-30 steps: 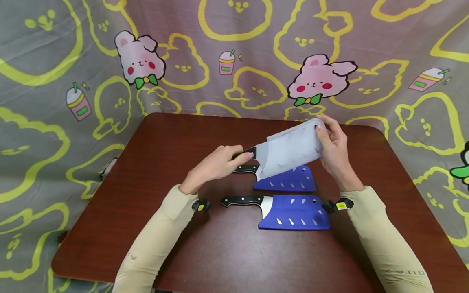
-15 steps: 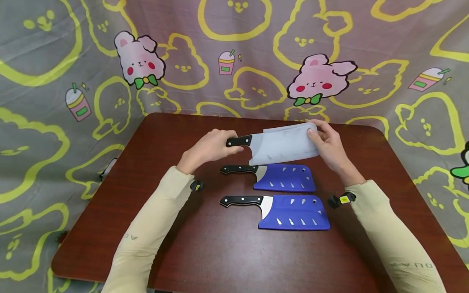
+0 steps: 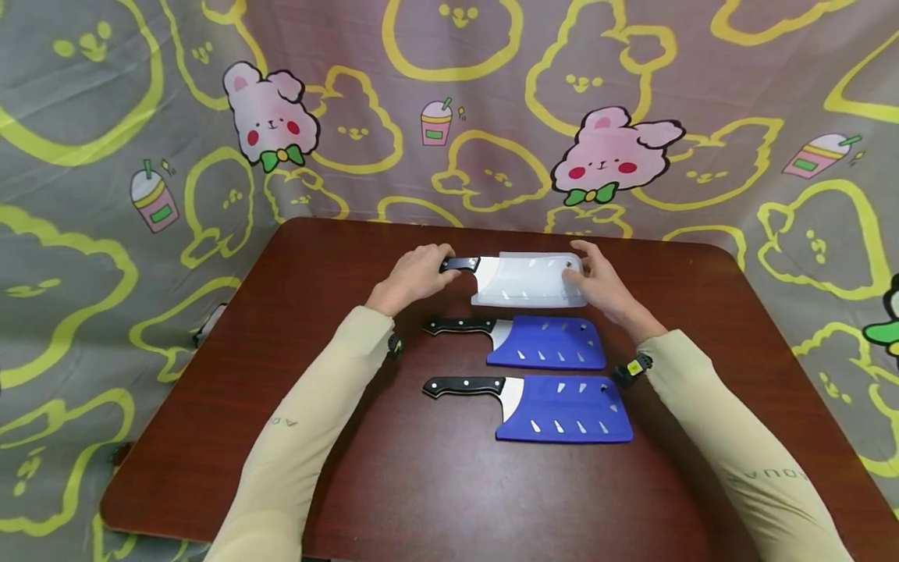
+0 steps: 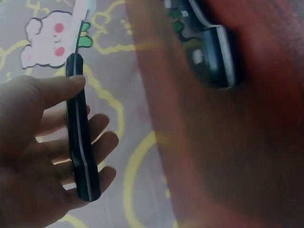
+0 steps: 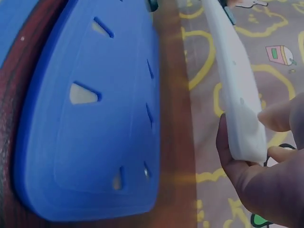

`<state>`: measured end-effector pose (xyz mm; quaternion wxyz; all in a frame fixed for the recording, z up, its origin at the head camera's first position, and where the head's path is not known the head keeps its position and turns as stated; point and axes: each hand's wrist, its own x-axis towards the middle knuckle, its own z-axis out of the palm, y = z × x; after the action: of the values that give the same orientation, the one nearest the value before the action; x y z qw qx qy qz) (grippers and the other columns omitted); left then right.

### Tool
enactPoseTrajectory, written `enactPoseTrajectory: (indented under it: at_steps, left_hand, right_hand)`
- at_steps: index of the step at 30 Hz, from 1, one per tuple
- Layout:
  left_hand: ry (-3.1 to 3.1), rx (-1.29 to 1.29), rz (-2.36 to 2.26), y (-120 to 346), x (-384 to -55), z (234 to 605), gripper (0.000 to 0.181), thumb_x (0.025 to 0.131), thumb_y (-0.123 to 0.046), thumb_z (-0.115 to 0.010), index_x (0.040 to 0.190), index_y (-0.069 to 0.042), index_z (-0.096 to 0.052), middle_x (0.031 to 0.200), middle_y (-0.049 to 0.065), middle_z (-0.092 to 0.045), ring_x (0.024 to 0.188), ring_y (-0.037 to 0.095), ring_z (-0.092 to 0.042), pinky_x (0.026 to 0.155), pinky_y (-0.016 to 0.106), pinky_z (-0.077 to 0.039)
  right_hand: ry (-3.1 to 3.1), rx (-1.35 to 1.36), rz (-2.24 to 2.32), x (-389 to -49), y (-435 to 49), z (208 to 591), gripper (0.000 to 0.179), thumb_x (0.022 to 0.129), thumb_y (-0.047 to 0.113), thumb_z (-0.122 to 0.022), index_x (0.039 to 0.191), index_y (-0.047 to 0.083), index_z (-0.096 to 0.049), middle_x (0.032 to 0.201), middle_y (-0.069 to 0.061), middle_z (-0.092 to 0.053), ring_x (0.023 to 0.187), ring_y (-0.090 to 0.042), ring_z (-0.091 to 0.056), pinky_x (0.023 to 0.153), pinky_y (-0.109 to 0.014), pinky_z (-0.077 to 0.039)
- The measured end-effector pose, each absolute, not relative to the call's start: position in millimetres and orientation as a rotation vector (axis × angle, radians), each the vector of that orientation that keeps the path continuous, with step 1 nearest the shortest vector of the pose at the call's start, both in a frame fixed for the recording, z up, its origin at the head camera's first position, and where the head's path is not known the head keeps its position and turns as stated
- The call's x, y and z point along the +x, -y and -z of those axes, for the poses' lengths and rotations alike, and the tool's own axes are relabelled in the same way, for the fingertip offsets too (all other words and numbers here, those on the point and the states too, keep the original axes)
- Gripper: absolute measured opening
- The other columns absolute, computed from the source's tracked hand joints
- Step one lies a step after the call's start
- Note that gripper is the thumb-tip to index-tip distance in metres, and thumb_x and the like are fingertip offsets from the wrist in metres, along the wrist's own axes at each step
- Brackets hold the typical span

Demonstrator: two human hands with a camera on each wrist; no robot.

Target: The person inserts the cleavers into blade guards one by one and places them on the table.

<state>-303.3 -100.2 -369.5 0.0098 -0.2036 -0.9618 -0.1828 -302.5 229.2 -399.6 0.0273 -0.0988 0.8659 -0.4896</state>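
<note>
In the head view a cleaver with a black riveted handle (image 3: 463, 264) and a white plastic blade sheath (image 3: 530, 279) lies level at the back of the row. My left hand (image 3: 416, 275) grips the handle's end; in the left wrist view the thumb presses one side of the handle (image 4: 80, 123), fingers behind it. At the sheath's far end, near the hole, my right hand (image 3: 605, 285) pinches the white plastic between thumb and fingers. Two more cleavers, in blue sheaths, lie nearer: a middle one (image 3: 551, 342) and a front one (image 3: 569, 410), handles pointing left.
All this is on a dark red-brown table (image 3: 365, 484) with rounded corners. A cloth curtain (image 3: 492, 101) printed with cartoon rabbits and yellow outlines stands around its back and sides. Each wrist carries a small black camera, the right one (image 3: 632, 368) beside the blue sheaths.
Both hands have lowered the white-sheathed cleaver from a raised tilt and levelled it behind the two blue ones. The middle cleaver's handle, partly covered before, now shows whole. The blue-sheathed cleavers stayed put.
</note>
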Motion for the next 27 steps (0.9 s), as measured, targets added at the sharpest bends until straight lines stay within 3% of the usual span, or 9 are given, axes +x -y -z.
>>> enactPoseTrajectory:
  at_steps: [10, 14, 17, 27]
  left_hand:
    - [3.019, -0.569, 0.586, 97.0, -317.5, 387.9, 0.029, 0.089, -0.031, -0.062, 0.11, -0.013, -0.058, 0.093, 0.001, -0.06, 0.074, 0.019, -0.054, 0.066, 0.035, -0.045]
    - [3.004, -0.534, 0.542, 94.7, -322.3, 387.2, 0.037, 0.092, -0.033, -0.057, 0.123, -0.014, -0.051, 0.111, 0.004, -0.059, 0.094, 0.021, -0.056, 0.081, 0.039, -0.045]
    - [2.982, -0.514, 0.524, 96.2, -323.3, 382.9, 0.046, 0.094, -0.039, -0.051, 0.132, -0.015, -0.044, 0.123, 0.007, -0.054, 0.107, 0.024, -0.053, 0.09, 0.044, -0.04]
    - [2.97, -0.604, 0.501, 116.0, -305.3, 365.5, 0.05, 0.094, -0.048, -0.044, 0.13, -0.014, -0.045, 0.122, 0.009, -0.053, 0.109, 0.026, -0.052, 0.091, 0.047, -0.04]
  right_hand:
    - [-2.595, -0.251, 1.403, -318.0, -226.5, 408.1, 0.053, 0.095, 0.012, -0.05, 0.144, 0.014, -0.029, 0.137, -0.022, -0.037, 0.108, -0.033, -0.047, 0.08, -0.041, -0.045]
    - [-2.593, -0.229, 1.384, -319.7, -229.1, 407.3, 0.057, 0.096, 0.014, -0.049, 0.147, 0.014, -0.023, 0.142, -0.025, -0.028, 0.121, -0.038, -0.04, 0.09, -0.05, -0.041]
    - [-2.735, -0.298, 1.221, -317.4, -231.1, 405.9, 0.054, 0.095, 0.016, -0.049, 0.144, 0.01, -0.027, 0.141, -0.027, -0.026, 0.124, -0.04, -0.035, 0.092, -0.053, -0.038]
    - [-3.007, -0.582, 1.006, -299.9, -249.1, 406.1, 0.038, 0.094, 0.017, -0.053, 0.131, 0.01, -0.047, 0.126, -0.015, -0.048, 0.11, -0.032, -0.05, 0.084, -0.051, -0.041]
